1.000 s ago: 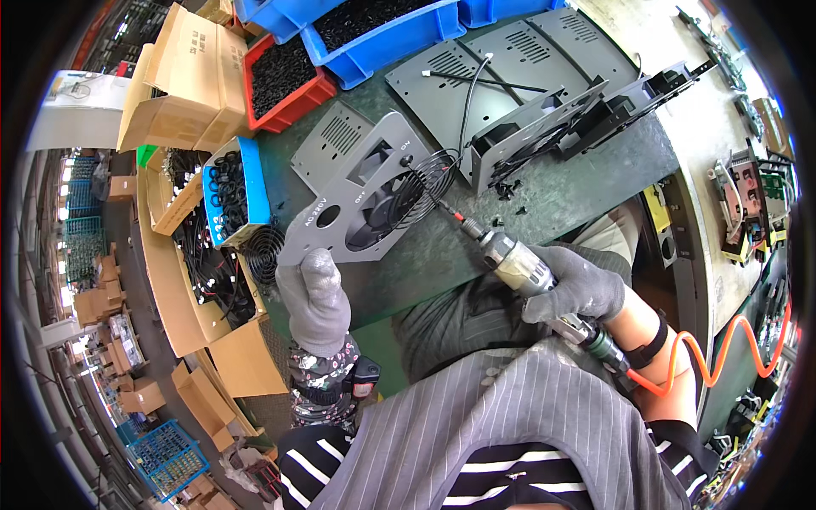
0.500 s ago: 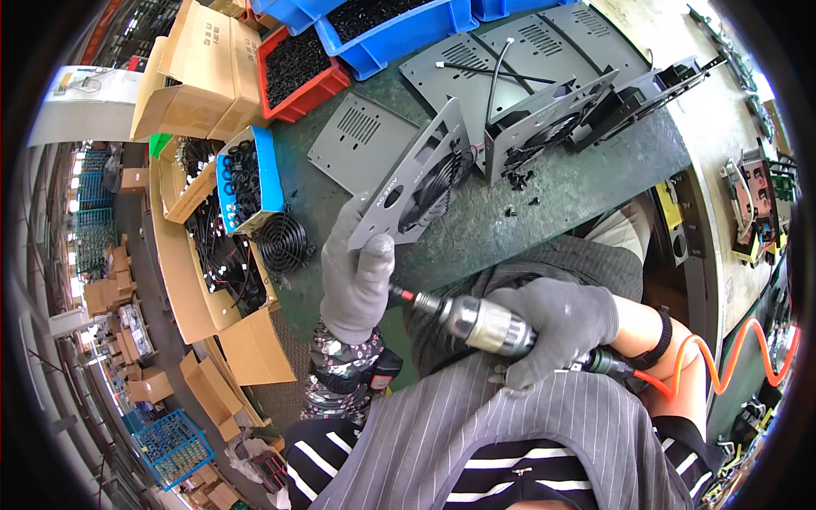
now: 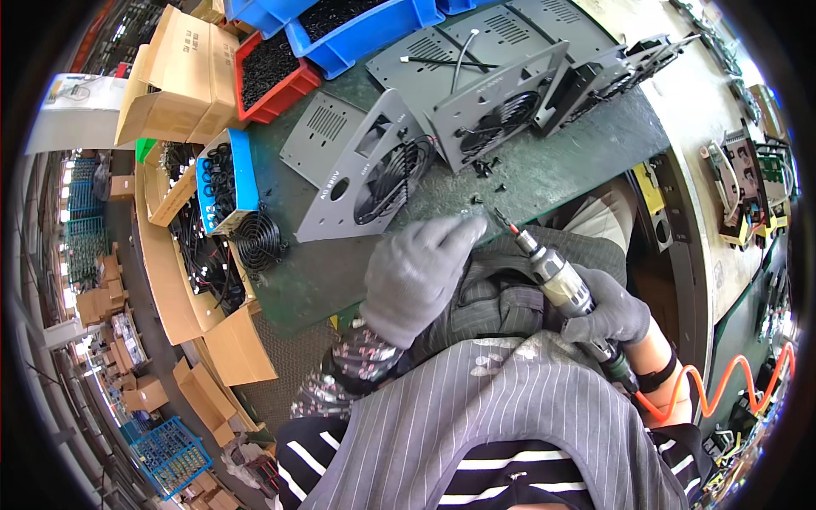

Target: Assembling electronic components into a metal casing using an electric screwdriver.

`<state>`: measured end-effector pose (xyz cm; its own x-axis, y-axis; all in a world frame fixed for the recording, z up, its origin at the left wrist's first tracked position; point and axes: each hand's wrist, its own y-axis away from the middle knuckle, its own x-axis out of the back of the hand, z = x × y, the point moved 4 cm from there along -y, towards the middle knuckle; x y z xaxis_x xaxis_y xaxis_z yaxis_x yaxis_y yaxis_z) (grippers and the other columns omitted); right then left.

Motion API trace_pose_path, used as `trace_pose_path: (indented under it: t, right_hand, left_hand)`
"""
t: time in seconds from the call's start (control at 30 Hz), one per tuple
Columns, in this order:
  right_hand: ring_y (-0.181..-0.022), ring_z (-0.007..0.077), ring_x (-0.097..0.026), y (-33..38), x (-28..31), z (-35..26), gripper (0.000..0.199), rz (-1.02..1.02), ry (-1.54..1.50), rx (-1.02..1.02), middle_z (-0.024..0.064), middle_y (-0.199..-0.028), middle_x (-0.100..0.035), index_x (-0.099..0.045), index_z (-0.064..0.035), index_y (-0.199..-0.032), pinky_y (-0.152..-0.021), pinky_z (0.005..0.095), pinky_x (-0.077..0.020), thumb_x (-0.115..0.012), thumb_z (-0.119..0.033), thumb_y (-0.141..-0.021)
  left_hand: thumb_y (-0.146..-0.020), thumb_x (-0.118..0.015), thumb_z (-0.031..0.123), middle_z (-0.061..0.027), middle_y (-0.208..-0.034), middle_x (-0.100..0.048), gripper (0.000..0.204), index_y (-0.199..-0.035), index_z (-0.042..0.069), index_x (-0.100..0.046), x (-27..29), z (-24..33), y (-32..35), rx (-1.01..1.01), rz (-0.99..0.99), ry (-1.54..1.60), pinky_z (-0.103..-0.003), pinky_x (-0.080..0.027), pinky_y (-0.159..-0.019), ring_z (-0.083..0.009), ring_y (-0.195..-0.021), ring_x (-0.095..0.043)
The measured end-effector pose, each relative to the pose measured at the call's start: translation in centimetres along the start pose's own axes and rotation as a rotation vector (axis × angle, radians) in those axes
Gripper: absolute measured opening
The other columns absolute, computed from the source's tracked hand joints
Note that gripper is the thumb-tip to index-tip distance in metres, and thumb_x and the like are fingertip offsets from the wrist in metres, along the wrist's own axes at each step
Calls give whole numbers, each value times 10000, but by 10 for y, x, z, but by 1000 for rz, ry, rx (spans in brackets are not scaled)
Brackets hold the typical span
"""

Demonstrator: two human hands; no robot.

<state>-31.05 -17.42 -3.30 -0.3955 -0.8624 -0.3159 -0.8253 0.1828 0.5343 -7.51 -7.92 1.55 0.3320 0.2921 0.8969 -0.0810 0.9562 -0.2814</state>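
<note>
My right hand (image 3: 614,310), in a grey glove, is wrapped round a pneumatic screwdriver (image 3: 557,280) with an orange coiled hose. Its bit points up and left, toward the table's front edge. My left hand (image 3: 416,276), also gloved, is over that edge with its fingers drawn together in a pinch; whatever may be between the fingertips is too small to make out. Just beyond them are several small black screws (image 3: 486,167). A grey metal panel (image 3: 344,191) with a black fan (image 3: 393,180) stands tilted on the table, apart from my left hand.
Another grey fan panel (image 3: 501,102) stands farther right, with flat slotted plates (image 3: 425,72) behind it. A red bin (image 3: 274,78) and blue bins (image 3: 365,38) of small black parts line the back. Left are cardboard boxes (image 3: 174,76) and a round fan guard (image 3: 257,240).
My left hand has let go of the fan panel and moved right, toward the loose screws. The screwdriver has swung right and its bit now points more upward. The view has shifted slightly.
</note>
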Motion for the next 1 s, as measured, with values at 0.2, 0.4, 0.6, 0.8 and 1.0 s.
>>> trace_pose_path:
  t: [0.2,0.4,0.6,0.8,1.0]
  right_hand:
    - [-942,112,-579,-3,-4,9,703,21,-153,93,24,-1068,-641,-564,33,-1291,-869,274,-489,-898,-234,-734]
    - [-896,118,-602,-6,-3,15,591,129,72,7,39,-1009,-676,-605,18,-1201,-862,294,-501,-880,-215,-732]
    - [-873,127,-603,-3,-7,7,606,131,140,96,48,-980,-668,-613,-2,-1181,-830,307,-505,-890,-260,-707]
    - [-891,154,-613,1,-23,-17,714,-102,-10,103,51,-1001,-654,-604,1,-1236,-819,315,-510,-914,-314,-675]
    - [-876,166,-640,-12,-39,-33,739,-188,307,249,81,-978,-676,-600,14,-1223,-803,321,-523,-919,-362,-674]
  left_hand:
    - [-936,-635,230,-28,-901,-682,200,-1106,163,-715,-26,4,-39,23,-221,-385,-356,-563,-594,-231,-721,-691]
    - [-926,-630,248,-51,-852,-656,138,-1016,157,-682,-38,2,-43,4,-328,-485,-391,-562,-574,-255,-688,-693]
    - [-932,-600,133,-65,-876,-693,145,-1059,109,-668,-15,-7,-33,41,-93,72,-332,-523,-535,-182,-617,-649]
    - [-1007,-618,168,-60,-925,-709,238,-1186,14,-648,-4,-26,28,855,-96,1327,-204,-525,-551,-107,-717,-689]
    - [-1002,-647,267,-77,-952,-693,319,-1205,22,-632,-9,-32,51,919,216,1809,-215,-559,-563,-149,-756,-707]
